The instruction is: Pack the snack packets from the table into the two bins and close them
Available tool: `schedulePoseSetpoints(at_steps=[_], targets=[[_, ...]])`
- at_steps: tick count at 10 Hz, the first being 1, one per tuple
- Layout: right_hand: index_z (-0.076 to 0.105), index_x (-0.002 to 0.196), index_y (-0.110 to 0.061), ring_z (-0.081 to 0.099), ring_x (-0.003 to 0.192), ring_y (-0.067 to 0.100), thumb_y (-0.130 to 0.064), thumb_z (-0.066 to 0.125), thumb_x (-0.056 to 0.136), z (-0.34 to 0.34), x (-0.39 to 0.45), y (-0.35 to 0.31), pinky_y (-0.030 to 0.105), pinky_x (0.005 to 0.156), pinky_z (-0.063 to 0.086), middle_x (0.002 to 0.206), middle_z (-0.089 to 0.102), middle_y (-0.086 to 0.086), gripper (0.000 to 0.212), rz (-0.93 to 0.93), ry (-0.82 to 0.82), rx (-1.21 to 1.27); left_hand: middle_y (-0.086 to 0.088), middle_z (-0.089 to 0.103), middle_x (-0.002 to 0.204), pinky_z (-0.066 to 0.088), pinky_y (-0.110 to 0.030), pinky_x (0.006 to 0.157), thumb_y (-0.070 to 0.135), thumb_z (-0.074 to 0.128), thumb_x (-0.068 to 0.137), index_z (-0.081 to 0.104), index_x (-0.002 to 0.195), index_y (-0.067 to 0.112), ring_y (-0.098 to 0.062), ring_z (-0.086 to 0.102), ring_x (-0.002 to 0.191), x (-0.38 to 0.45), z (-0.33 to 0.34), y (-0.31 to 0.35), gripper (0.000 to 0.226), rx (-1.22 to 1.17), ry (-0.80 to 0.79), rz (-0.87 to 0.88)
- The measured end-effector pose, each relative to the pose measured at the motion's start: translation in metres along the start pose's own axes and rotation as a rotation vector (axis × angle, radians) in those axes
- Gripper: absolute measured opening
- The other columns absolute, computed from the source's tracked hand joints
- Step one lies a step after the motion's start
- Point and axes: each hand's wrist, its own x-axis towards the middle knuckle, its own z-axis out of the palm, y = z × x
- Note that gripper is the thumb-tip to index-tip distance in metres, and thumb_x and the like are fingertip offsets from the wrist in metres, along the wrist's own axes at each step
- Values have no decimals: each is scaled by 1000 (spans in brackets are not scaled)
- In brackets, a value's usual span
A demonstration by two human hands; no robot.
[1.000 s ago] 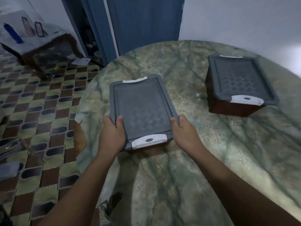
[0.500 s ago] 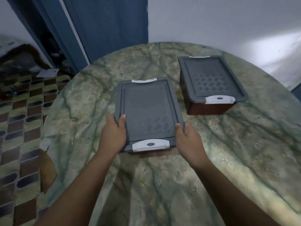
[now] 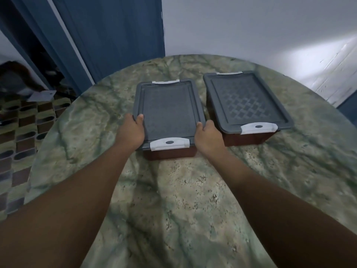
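Two brown bins with grey lids and white latches stand side by side on the round marble table (image 3: 173, 200). The left bin (image 3: 168, 113) is closed, and I hold it by both long sides. My left hand (image 3: 132, 132) grips its left rim with the thumb on the lid. My right hand (image 3: 207, 135) grips its right rim, in the narrow gap beside the right bin (image 3: 245, 101). The right bin is closed too and nobody touches it. No snack packets are visible on the table.
A blue door (image 3: 116, 35) and its frame stand behind the table's far left edge. A white wall (image 3: 251, 26) runs behind the bins. Patterned floor tiles (image 3: 25, 128) lie to the left, with a sheet of paper (image 3: 41, 95) on them.
The left bin, held in both hands, has moved right and away from me, and it now stands close beside the right bin. My grip on it is the same.
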Motion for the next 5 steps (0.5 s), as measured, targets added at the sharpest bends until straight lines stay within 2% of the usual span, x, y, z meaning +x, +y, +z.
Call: schedulePoseSetpoints(at_steps=[2,3,4,5], targets=[[42,111,-7,50,90,31,-37,30,112,3,23,-10,37,76,35,99,50,10,32,1,-1,-37,-24,59,126,38,-40,86,45,37,108,48,120,3,-41,56,114,25,4,4,45,18,5,-9],[44,119,-5,57,99,35,-38,30,111,5,28,-10,37,77,36,111,58,17,36,19,0,-37,-27,59,124,40,-42,88,46,36,108,47,117,3,-42,56,113,30,7,5,45,48,13,-8],[43,122,-5,50,94,31,-40,30,111,-1,26,-19,37,78,36,122,59,20,39,45,-38,-17,-26,59,126,40,-43,89,47,36,108,46,121,3,-43,56,115,28,4,10,47,64,4,-26],[46,127,-13,55,96,23,-51,31,109,-16,-3,-4,37,79,40,119,61,9,45,-3,-93,63,-23,52,134,41,-44,95,53,42,104,44,129,5,-40,53,120,16,-1,9,54,35,72,1]])
